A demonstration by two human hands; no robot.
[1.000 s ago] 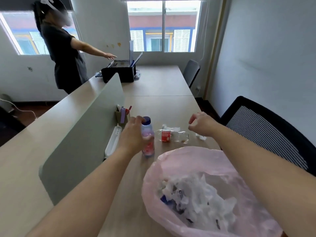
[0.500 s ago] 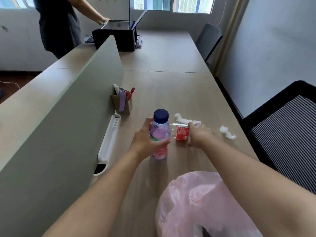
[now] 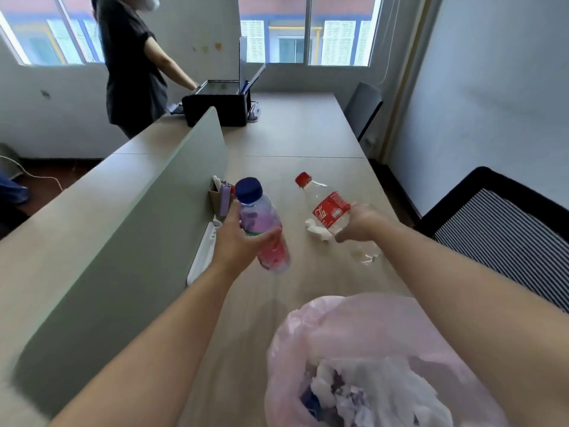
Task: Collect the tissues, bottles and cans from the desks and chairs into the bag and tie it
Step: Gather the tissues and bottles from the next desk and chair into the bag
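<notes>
Both bottles up off the counter (image 3: 308,140) right now. Blue-cap bottle (image 3: 261,223) in the left hand (image 3: 237,245), fingers wrapped tight round its middle, cap tilted up and away. Red-label bottle (image 3: 331,211) in the right hand (image 3: 358,223), fingers closed on its lower half, red cap pointing up-left; looks clear & empty, a bit crumpled near the base. A tissue (image 3: 317,231) shows just under the red-label bottle, touching the right hand's side, can't tell if it's pinched along w/ the bottle or lying on the counter.

Bag (image 3: 354,322), pink and thin, sits nearest the camera, mouth open, white tissues already inside. Both forearms reach over & past it.

Step in hand, by my read: bring both bottles back and drop 'em in. To do it well, go one at a time or at least base-first, since the mouth is floppy and nobody's holding it open. Lower them in, don't toss; thin film could slump or tip off the counter edge. Blue-cap one has pink liquid or label low down, prob heavier, so put it in first to anchor the bag.

Further out: divider (image 3: 129,229) on the left, pen holder (image 3: 220,195) beside it, chair (image 3: 508,223) at right, another person (image 3: 132,63) at the far end by a black box (image 3: 215,106).
</notes>
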